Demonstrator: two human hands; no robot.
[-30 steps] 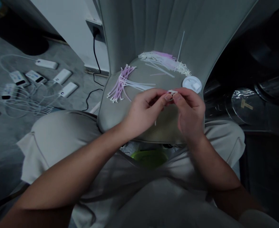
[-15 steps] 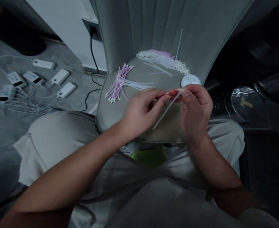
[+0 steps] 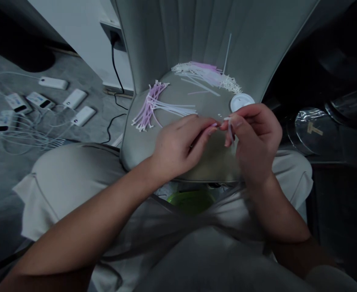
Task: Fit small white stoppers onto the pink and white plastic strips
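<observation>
My left hand [image 3: 178,146] and my right hand [image 3: 256,140] meet above the front of a grey chair seat [image 3: 172,134]. Both pinch one thin white cable tie [image 3: 229,129], which bends into a small loop at my right fingertips. A bunch of pink and white cable ties [image 3: 154,106] lies on the seat to the left. A larger heap of cable ties [image 3: 205,75] rests at the back of the seat. One single tie [image 3: 227,50] leans up against the chair back.
A white round lid [image 3: 241,100] sits on the seat by my right hand. Several white power banks [image 3: 75,98] with cables lie on the grey floor at left. A black cord [image 3: 114,69] hangs from a wall socket. Something green [image 3: 190,200] shows under the seat.
The tie hung down straight from my fingers half a second ago; now it is curled into a small loop at my right fingertips. My right hand has shifted slightly right.
</observation>
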